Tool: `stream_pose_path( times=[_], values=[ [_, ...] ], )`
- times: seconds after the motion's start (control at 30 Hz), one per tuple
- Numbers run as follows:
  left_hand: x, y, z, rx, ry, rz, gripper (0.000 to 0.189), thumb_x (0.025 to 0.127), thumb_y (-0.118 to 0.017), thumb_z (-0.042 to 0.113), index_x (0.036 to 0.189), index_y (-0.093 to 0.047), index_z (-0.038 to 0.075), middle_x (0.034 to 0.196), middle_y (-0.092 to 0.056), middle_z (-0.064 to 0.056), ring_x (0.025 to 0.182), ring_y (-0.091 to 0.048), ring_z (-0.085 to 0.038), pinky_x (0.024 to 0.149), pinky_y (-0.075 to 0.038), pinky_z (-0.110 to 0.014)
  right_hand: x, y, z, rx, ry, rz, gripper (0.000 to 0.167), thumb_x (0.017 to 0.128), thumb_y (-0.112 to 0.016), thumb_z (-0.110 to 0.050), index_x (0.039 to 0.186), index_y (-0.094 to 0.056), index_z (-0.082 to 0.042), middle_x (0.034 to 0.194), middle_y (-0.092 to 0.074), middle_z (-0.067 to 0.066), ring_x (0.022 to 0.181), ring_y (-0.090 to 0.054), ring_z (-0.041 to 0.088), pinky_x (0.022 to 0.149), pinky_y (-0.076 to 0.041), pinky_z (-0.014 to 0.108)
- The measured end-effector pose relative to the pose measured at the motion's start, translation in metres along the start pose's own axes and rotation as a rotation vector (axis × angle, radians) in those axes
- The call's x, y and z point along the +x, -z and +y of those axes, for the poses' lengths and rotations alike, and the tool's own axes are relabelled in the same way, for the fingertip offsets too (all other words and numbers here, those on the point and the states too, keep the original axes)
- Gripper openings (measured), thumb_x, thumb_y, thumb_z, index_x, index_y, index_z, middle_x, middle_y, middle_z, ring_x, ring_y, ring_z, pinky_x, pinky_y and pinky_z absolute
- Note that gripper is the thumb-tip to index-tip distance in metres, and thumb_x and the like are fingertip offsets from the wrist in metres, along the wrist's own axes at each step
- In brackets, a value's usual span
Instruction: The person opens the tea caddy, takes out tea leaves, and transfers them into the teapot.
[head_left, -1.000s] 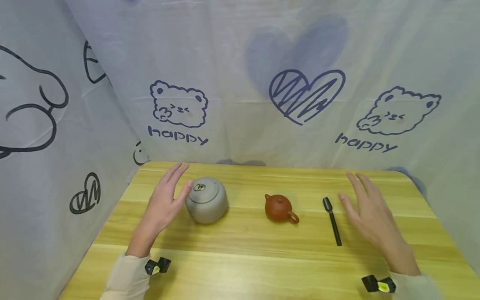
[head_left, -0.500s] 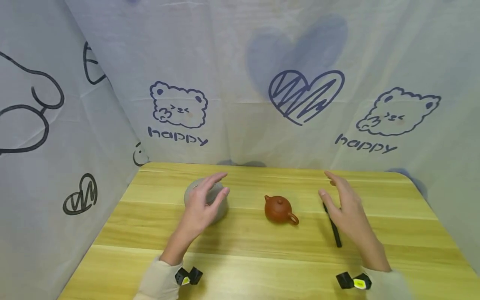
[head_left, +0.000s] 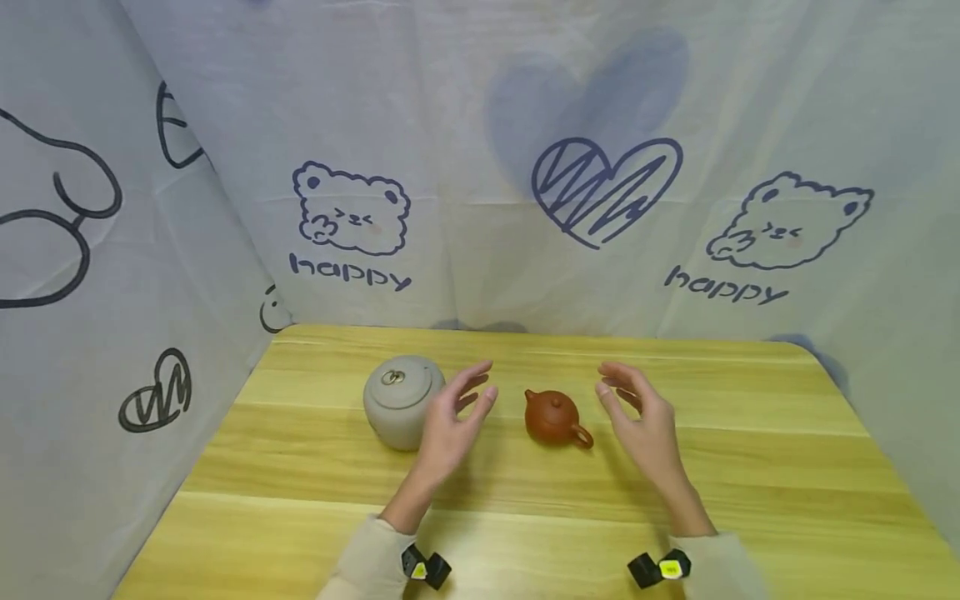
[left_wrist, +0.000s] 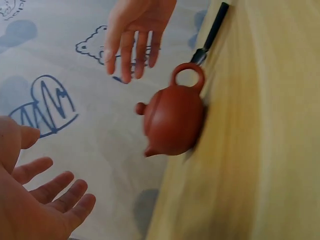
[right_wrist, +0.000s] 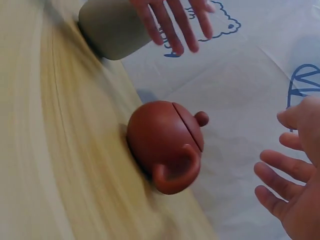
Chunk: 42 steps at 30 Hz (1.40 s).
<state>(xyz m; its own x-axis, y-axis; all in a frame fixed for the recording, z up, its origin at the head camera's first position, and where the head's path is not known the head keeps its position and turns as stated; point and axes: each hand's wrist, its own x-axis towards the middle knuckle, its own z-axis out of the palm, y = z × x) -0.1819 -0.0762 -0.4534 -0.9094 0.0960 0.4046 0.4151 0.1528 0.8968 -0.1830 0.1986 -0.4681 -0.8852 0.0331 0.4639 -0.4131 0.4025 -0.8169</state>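
A reddish-brown clay teapot (head_left: 551, 418) with its lid on stands on the wooden table, spout to the far left and handle to the near right. To its left hovers my left hand (head_left: 452, 425), fingers loosely bent and holding nothing. My right hand (head_left: 645, 425) hovers on the teapot's other side, likewise without anything in it. Neither hand touches the pot. Beyond the left hand sits a round grey lidded jar (head_left: 393, 408), partly covered by that hand. A dark spoon-like scoop (left_wrist: 215, 30) shows in the left wrist view; in the head view the right hand hides it.
The light wooden table (head_left: 525, 500) ends at the back against a pale cloth curtain (head_left: 480, 242) printed with bears and hearts. More of this cloth hangs on the left side. A small black camera is strapped to each wrist.
Both hands have come inward from the table's sides to either side of the teapot. The left passed over the jar, the right over the scoop. Teapot and jar have not moved.
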Motion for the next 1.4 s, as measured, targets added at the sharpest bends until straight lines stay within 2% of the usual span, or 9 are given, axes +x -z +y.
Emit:
stream_pose_path(
  times=[0.17, 0.43, 0.57, 0.7, 0.77, 0.9, 1.0, 1.23, 1.4],
  values=[
    [-0.003, -0.011, -0.013, -0.049, 0.084, 0.015, 0.034, 0.102, -0.066, 0.014, 0.134, -0.064, 0.003, 0.139, -0.061, -0.018, 0.128, -0.058, -0.041, 0.106, -0.049, -0.056, -0.003, -0.011, 0.001, 0.136, -0.042, 0.030, 0.028, 0.102, -0.066, -0.011, 0.128, -0.066, 0.000, 0.125, -0.068, 0.017, 0.115, -0.065, 0.024, 0.099, -0.053, 0.022],
    [0.002, -0.028, -0.028, -0.154, 0.226, 0.028, 0.032, 0.102, -0.066, 0.011, 0.131, -0.065, -0.001, 0.136, -0.062, -0.023, 0.123, -0.062, -0.039, 0.102, -0.055, -0.043, -0.008, -0.028, 0.007, 0.256, -0.120, 0.036, 0.027, 0.099, -0.070, -0.009, 0.124, -0.069, 0.002, 0.124, -0.069, 0.018, 0.118, -0.062, 0.037, 0.099, -0.054, 0.026],
    [0.003, -0.034, -0.035, -0.190, 0.267, 0.034, 0.034, 0.102, -0.065, 0.009, 0.132, -0.064, -0.006, 0.134, -0.061, -0.028, 0.120, -0.063, -0.039, 0.096, -0.058, -0.043, -0.011, -0.035, 0.011, 0.280, -0.189, 0.035, 0.028, 0.098, -0.072, -0.013, 0.122, -0.070, 0.001, 0.124, -0.069, 0.019, 0.115, -0.065, 0.031, 0.097, -0.055, 0.024],
    [0.003, -0.040, -0.042, -0.235, 0.307, 0.026, 0.037, 0.102, -0.064, 0.009, 0.134, -0.060, -0.011, 0.134, -0.060, -0.030, 0.119, -0.063, -0.040, 0.095, -0.058, -0.050, -0.013, -0.041, 0.014, 0.319, -0.253, 0.027, 0.030, 0.097, -0.074, -0.016, 0.122, -0.070, 0.000, 0.124, -0.067, 0.024, 0.107, -0.070, 0.024, 0.083, -0.060, 0.024],
    [0.003, -0.043, -0.045, -0.248, 0.329, 0.027, 0.038, 0.103, -0.063, 0.009, 0.135, -0.059, -0.012, 0.135, -0.060, -0.029, 0.120, -0.063, -0.039, 0.097, -0.057, -0.047, -0.014, -0.045, 0.015, 0.334, -0.268, 0.021, 0.032, 0.096, -0.075, -0.016, 0.123, -0.070, 0.001, 0.125, -0.066, 0.025, 0.106, -0.071, 0.025, 0.080, -0.061, 0.025],
    [0.005, -0.051, -0.054, -0.259, 0.387, 0.015, 0.038, 0.103, -0.063, 0.011, 0.135, -0.060, -0.011, 0.136, -0.061, -0.026, 0.124, -0.061, -0.036, 0.101, -0.055, -0.036, -0.015, -0.050, 0.018, 0.301, -0.255, 0.018, 0.035, 0.095, -0.077, -0.017, 0.123, -0.071, 0.003, 0.125, -0.068, 0.020, 0.114, -0.068, 0.027, 0.089, -0.059, 0.025],
    [0.005, -0.055, -0.061, -0.278, 0.398, -0.020, 0.039, 0.104, -0.062, 0.011, 0.136, -0.059, -0.011, 0.137, -0.061, -0.025, 0.128, -0.059, -0.035, 0.103, -0.053, -0.033, -0.017, -0.054, 0.019, 0.248, -0.217, 0.016, 0.036, 0.094, -0.078, -0.017, 0.123, -0.071, 0.003, 0.125, -0.069, 0.017, 0.121, -0.064, 0.027, 0.098, -0.056, 0.031],
    [0.007, -0.059, -0.064, -0.294, 0.360, -0.074, 0.038, 0.105, -0.061, 0.013, 0.135, -0.061, -0.010, 0.138, -0.061, -0.025, 0.132, -0.057, -0.034, 0.106, -0.050, -0.032, -0.020, -0.060, 0.019, 0.202, -0.192, 0.007, 0.033, 0.094, -0.077, -0.016, 0.123, -0.072, -0.001, 0.127, -0.070, 0.011, 0.123, -0.063, 0.026, 0.099, -0.056, 0.039],
    [0.008, -0.060, -0.066, -0.291, 0.358, -0.066, 0.033, 0.104, -0.062, 0.010, 0.129, -0.065, -0.010, 0.132, -0.065, -0.024, 0.126, -0.061, -0.032, 0.100, -0.054, -0.029, -0.018, -0.062, 0.011, 0.205, -0.185, 0.022, 0.027, 0.093, -0.077, -0.008, 0.118, -0.074, 0.002, 0.127, -0.069, 0.019, 0.125, -0.062, 0.031, 0.101, -0.054, 0.050]
  ],
)
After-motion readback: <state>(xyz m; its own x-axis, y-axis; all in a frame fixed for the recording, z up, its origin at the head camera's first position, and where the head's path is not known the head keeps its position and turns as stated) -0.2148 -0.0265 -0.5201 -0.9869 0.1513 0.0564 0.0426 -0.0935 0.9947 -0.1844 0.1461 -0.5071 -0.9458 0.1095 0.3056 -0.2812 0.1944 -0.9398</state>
